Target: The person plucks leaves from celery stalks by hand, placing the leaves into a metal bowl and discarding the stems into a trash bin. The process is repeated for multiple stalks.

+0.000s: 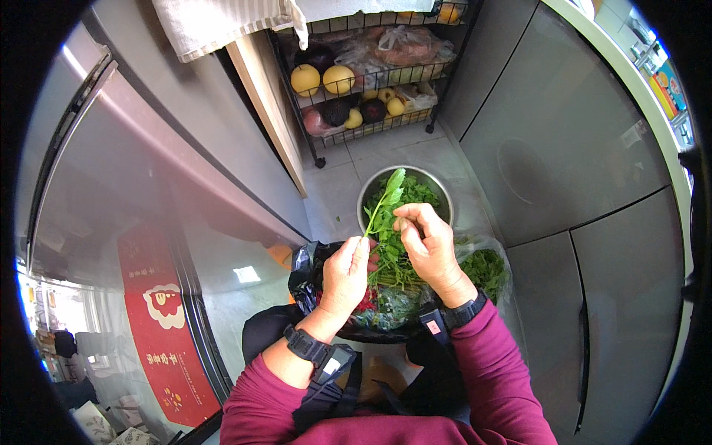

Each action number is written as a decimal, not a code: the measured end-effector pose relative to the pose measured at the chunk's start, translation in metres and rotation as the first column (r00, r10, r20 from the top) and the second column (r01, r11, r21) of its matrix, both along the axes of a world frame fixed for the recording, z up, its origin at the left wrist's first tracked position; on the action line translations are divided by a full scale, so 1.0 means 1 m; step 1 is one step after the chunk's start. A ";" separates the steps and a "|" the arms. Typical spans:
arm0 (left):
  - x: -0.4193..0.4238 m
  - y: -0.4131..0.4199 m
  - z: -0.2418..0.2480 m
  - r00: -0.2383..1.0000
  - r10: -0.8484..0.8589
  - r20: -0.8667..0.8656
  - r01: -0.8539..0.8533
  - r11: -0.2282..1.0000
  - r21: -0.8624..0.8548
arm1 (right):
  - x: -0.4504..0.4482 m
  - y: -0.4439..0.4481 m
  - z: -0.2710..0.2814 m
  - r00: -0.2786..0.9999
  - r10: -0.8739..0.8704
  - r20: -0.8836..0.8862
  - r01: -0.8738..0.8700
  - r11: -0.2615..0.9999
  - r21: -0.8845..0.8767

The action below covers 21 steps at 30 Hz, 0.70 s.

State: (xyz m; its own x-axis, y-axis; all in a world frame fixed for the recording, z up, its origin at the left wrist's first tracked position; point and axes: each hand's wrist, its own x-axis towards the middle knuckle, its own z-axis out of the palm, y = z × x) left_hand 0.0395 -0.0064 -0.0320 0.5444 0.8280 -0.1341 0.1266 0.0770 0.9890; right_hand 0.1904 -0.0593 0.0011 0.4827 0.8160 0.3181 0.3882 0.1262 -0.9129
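My left hand [346, 278] pinches the lower end of a leafy green stem [374, 214], whose long leaf points up and away from me. Close to its right, my right hand [433, 250] has its fingers curled, thumb near forefinger; whether anything small is between them I cannot tell. Beyond both hands, a round metal bowl [451, 203] on the floor holds loose green leaves [417, 192]. Under my hands a bundle of leafy stems [397, 272] lies over a black plastic bag [303, 278]. To the right, a clear plastic bag [486, 270] contains more greens.
A wheeled wire rack [367, 75] with fruit and bagged produce stands ahead. On the left is a glossy refrigerator door [150, 183] bearing a red printed panel [167, 345]. Grey cabinet fronts [562, 122] line the right. Tiled floor [334, 186] shows left of the bowl.
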 end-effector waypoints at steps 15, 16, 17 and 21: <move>0.002 -0.002 0.000 1.000 0.015 0.027 -0.017 0.997 0.080 | -0.005 0.004 0.002 0.807 0.015 0.590 -0.040 0.999 0.030; 0.002 -0.002 0.000 1.000 0.017 0.016 -0.019 0.992 0.124 | -0.005 0.004 0.002 0.803 0.023 0.595 -0.034 0.999 0.007; 0.002 -0.002 0.001 1.000 0.017 0.008 -0.018 0.991 0.135 | -0.005 0.003 0.001 0.800 0.031 0.600 -0.028 0.999 -0.015; 0.001 -0.003 0.004 0.998 0.004 -0.063 0.015 0.957 0.290 | -0.012 0.002 -0.003 0.867 0.000 0.499 0.031 0.998 -0.055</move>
State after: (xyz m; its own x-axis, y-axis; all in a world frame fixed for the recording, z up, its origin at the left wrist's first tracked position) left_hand 0.0406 -0.0092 -0.0275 0.5473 0.8333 0.0775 0.1878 -0.2126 0.9589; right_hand 0.1788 -0.0573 -0.0015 0.2854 0.8344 0.4715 0.7950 0.0686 -0.6027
